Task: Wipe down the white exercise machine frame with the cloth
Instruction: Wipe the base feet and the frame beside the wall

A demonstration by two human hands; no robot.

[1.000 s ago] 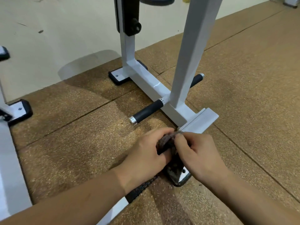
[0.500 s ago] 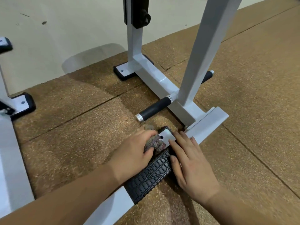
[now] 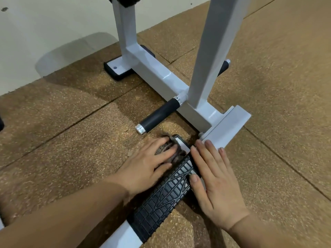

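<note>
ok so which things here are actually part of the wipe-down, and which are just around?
In the job:
- cloth, pressed under the left hand
- white frame
- right hand, flat on the frame's near end

Just around:
- black foam grip
- ribbed black pad
- floor mats
- wall

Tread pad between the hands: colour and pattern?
Black rubber tread pad with a raised grid and diagonal lines; head view.

frame (image 3: 161, 76) white | tread pad (image 3: 166, 197) black, grid-ribbed | cloth (image 3: 172, 154) mottled brown-grey | floor (image 3: 277, 86) speckled tan
</note>
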